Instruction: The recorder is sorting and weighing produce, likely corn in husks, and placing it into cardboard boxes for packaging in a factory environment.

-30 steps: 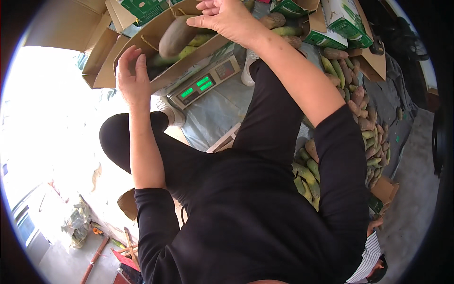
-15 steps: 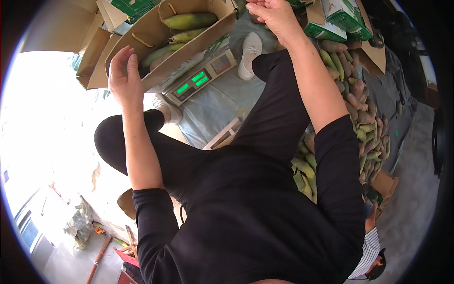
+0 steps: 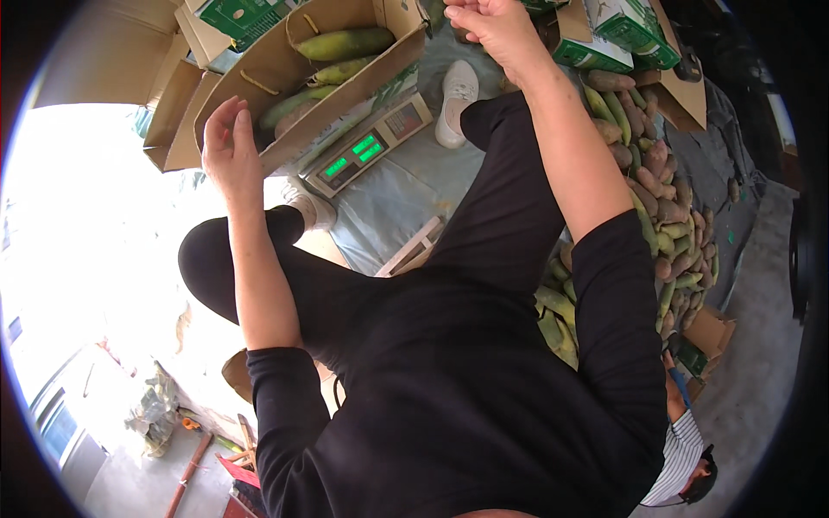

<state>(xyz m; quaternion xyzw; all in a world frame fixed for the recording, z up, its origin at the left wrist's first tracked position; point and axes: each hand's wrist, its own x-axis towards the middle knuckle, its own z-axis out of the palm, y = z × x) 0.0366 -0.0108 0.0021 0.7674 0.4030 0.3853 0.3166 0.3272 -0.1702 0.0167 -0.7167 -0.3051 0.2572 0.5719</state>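
Observation:
An open cardboard box (image 3: 341, 108) rests on a digital scale (image 3: 367, 147) with a lit green display. Inside lie several long green vegetables (image 3: 345, 43) that look like corn in the husk, with a brownish root partly hidden below them. My left hand (image 3: 231, 160) is beside the box's near left corner, fingers loosely bent and apart, holding nothing. Past the box's right end, my right hand (image 3: 501, 36) is raised at the top edge of the view. Its fingers are loosely curled, partly cut off by the edge, and nothing shows in them.
To the right lies a long pile of sweet potatoes (image 3: 665, 207) mixed with green vegetables. Green-and-white boxes (image 3: 635, 34) stand at the far right. A person in a striped top (image 3: 682, 457) is at the lower right, by another cardboard box (image 3: 712, 332).
The view has shifted slightly. Both hands stay nearly where they were, and the box's contents look the same. At the lower right, the other person's arm has moved a little.

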